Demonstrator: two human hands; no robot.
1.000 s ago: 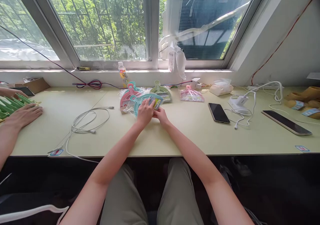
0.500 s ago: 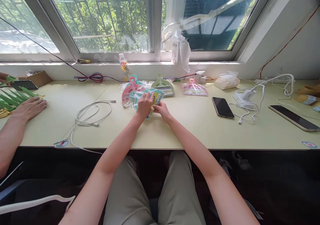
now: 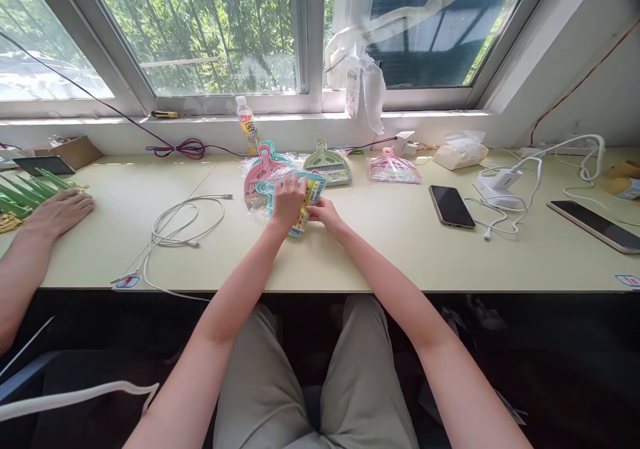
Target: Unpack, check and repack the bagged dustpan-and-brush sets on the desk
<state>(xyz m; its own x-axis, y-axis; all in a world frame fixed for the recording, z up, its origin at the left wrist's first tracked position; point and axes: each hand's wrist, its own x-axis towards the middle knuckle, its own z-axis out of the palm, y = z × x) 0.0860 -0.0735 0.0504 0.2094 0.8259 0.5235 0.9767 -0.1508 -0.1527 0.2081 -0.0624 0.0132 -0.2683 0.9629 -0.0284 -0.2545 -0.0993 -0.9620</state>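
Note:
A teal mini dustpan and brush set (image 3: 316,184) in clear wrapping, with a yellow and blue printed label, lies tilted on the table in front of me. My left hand (image 3: 289,201) is closed over its middle from above, fingers curled across the wrapping. On its right edge my right hand (image 3: 326,214) grips with thumb and fingers. Directly behind, and partly covered by it, is a wrapped pink dustpan set (image 3: 254,174) with a teal one under it. A green dustpan set (image 3: 326,162) and a smaller pink dustpan set (image 3: 394,169) lie farther back.
A co-worker's hand (image 3: 63,210) rests by green stalks (image 3: 20,192) at left. A coiled white cable (image 3: 167,232) lies nearby. Behind stands a bottle (image 3: 247,126). Rightward are a phone (image 3: 451,206), a tissue pack (image 3: 460,150), a charger (image 3: 500,186) and another phone (image 3: 597,226).
My view has shifted slightly. Both hands keep their hold on the teal set, which has hardly moved. The co-worker's other hand, at the far left edge, has gone out of view.

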